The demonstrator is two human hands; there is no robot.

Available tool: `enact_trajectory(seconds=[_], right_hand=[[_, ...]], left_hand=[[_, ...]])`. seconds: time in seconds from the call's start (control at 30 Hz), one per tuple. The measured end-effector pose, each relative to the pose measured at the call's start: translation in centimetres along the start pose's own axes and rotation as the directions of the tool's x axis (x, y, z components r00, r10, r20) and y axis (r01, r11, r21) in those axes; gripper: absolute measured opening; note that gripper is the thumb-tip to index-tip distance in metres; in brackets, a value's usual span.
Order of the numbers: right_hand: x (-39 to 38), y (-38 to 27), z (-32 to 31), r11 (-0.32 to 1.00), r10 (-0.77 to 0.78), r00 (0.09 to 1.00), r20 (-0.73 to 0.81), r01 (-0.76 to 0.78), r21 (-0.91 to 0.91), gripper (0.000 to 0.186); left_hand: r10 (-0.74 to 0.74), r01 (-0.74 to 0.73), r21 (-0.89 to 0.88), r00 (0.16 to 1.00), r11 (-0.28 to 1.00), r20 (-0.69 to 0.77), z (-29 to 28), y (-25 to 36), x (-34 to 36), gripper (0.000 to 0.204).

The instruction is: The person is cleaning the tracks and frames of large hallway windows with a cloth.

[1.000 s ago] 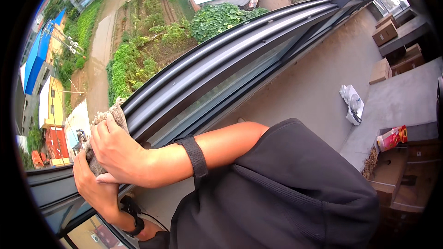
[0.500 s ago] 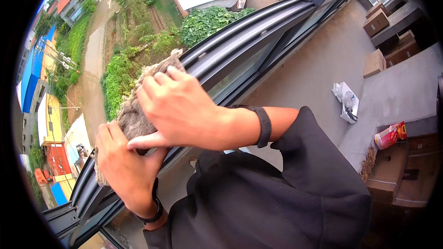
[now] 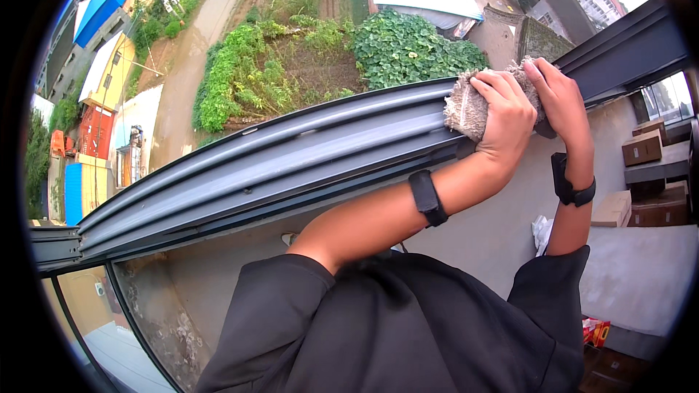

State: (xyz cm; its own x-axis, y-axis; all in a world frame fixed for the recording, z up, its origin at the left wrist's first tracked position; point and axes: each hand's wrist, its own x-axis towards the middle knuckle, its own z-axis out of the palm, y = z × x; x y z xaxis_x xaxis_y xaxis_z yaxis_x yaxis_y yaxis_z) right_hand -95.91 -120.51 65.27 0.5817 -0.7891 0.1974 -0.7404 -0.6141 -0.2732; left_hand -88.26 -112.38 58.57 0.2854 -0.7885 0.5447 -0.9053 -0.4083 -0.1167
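A shaggy grey-beige cleaning cloth (image 3: pixel 467 105) lies bunched over a dark grey metal window sill frame (image 3: pixel 313 149) with long raised tracks. My left hand (image 3: pixel 510 118) reaches across to the right and presses on the cloth, its fingers curled over the top. Right beside it, my right hand (image 3: pixel 566 102) grips the cloth's far right end, fingers bent over the frame's outer edge. Part of the cloth is hidden beneath both hands. Each wrist wears a black band.
Beyond the frame is a drop to a garden (image 3: pixel 291 73), a road and roofed buildings. Indoors, cardboard boxes (image 3: pixel 642 147) stand at the right near a grey slab (image 3: pixel 633 276). A white bag (image 3: pixel 541 233) sits by my right forearm, and a red packet (image 3: pixel 595 332) lies lower right.
Both hands have travelled to the right along the frame with the cloth under them. My view has turned, showing more of the tracks on the left.
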Motion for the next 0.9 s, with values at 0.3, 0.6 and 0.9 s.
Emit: enact_trajectory(seconds=[0.3, 0.6, 0.9], right_hand=[[-0.7, 1.4, 1.0, 0.978, -0.205, 0.957, -0.207, 0.21, 0.002, 0.033], [-7.1, -22.4, 8.4, 0.864, -0.473, 0.832, -0.291, 0.503, 0.033, 0.031], [-14.4, -47.7, 18.0, 0.758, -0.585, 0.67, -0.456, 0.652, -0.015, 0.055]], left_hand=[[0.154, -0.165, -0.059, 0.977, 0.985, -0.147, 1.1, -0.6, -0.3, 0.048], [0.181, -0.191, -0.023, 0.958, 0.981, -0.221, -3.6, -25.0, -12.5, 0.043], [0.062, -0.044, 0.061, 0.939, 0.997, -0.338, -8.7, -50.6, -25.4, 0.039]])
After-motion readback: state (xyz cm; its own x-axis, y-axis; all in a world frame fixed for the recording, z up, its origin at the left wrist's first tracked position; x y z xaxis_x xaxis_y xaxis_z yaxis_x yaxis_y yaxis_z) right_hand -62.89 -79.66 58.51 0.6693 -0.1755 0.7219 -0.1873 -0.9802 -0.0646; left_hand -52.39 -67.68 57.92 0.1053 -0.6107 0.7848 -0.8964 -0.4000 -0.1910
